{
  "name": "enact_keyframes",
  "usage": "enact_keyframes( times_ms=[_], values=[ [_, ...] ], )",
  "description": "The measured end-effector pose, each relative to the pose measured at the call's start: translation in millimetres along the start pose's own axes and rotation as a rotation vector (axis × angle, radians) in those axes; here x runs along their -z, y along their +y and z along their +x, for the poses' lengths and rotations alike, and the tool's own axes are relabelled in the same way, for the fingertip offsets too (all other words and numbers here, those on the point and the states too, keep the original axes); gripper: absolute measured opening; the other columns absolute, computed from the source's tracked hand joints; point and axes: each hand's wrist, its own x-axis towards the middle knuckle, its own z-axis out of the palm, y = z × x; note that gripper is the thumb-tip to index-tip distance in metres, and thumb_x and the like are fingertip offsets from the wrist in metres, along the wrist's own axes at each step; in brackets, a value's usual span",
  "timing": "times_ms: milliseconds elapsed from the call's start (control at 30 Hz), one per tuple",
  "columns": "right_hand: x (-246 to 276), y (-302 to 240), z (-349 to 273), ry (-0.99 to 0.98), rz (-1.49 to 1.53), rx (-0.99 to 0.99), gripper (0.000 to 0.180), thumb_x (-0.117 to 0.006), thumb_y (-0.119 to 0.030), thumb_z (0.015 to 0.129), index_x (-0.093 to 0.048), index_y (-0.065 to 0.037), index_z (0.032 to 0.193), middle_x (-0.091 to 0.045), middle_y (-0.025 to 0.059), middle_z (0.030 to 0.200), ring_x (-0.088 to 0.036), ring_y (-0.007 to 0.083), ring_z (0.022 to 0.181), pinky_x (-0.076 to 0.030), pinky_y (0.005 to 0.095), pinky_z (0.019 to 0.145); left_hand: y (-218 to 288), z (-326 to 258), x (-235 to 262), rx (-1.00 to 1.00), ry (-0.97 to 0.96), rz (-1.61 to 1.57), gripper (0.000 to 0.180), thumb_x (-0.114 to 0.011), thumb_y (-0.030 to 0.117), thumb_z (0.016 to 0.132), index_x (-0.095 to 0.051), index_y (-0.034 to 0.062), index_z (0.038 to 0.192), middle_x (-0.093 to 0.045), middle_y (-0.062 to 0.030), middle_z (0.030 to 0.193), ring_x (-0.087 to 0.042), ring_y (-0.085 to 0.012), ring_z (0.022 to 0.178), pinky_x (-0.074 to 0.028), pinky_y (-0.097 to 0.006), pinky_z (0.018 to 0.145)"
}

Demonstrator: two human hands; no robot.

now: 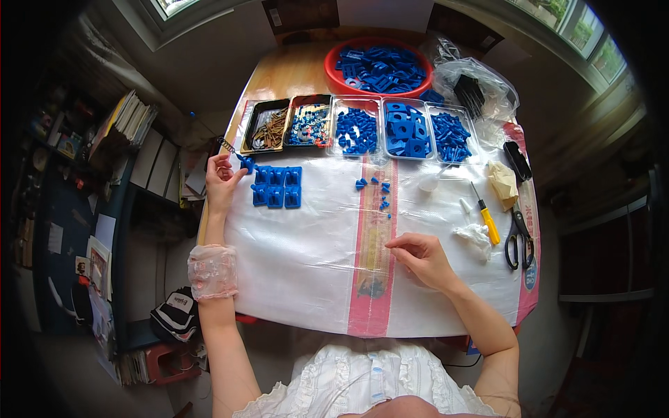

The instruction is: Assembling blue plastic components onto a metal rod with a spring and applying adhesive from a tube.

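Note:
At the table's left edge, my left hand is closed, thumb and fingers pinching a blue plastic part. Just to its right, several similar blue pieces with raised tops sit in tight rows. My right hand hovers over the white sheet, right of its pink stripe, with thumb and forefinger drawn together; whatever is between them, if anything, is too small to see. Beyond it, a few loose small blue plastic pieces lie scattered on the stripe.
Trays of screws, mixed small hardware and blue parts line the back. Behind them stands a red basin heaped with blue pieces. At right lie a yellow-handled screwdriver, black scissors and crumpled tissue.

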Motion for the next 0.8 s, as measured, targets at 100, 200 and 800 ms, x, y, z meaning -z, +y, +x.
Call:
enact_keyframes(
  times_ms=[100, 200, 800],
  values=[
    [2, 2, -1, -0.008, -0.024, -0.031, 0.016, -0.063, 0.000, 0.093, -0.070, 0.004, 0.106, -0.068, 0.0017, 0.092, -0.059, 0.0025, 0.078, -0.047, 0.0181, 0.065, 1, 0, 2, 0.025, -0.026, -0.029, 0.055, -0.087, 0.004, 0.072, -0.052, 0.0055, 0.115, -0.050, 0.0010, 0.091, -0.046, -0.0039, 0.069, -0.044, -0.016, 0.063],
    [0, -6, 0, -0.016, -0.014, -0.003, 0.016, -0.063, 0.001, 0.093, -0.070, 0.004, 0.107, -0.069, 0.0027, 0.093, -0.061, 0.0041, 0.082, -0.049, 0.0192, 0.070, 1, 0, 6, 0.066, -0.080, -0.065, 0.053, -0.087, 0.003, 0.072, -0.051, 0.0069, 0.110, -0.049, 0.0014, 0.092, -0.046, -0.0041, 0.072, -0.045, -0.016, 0.065],
    [3, -5, -4, -0.022, -0.071, -0.020, 0.016, -0.062, 0.001, 0.093, -0.070, 0.004, 0.107, -0.070, 0.0038, 0.097, -0.063, 0.0054, 0.086, -0.050, 0.0202, 0.074, 142, -15, 62, 0.164, -0.327, 0.433, 0.017, -0.077, 0.016, 0.084, -0.073, -0.0002, 0.087, -0.070, -0.0086, 0.076, -0.064, -0.0119, 0.067, -0.051, -0.027, 0.065]
  ],
)
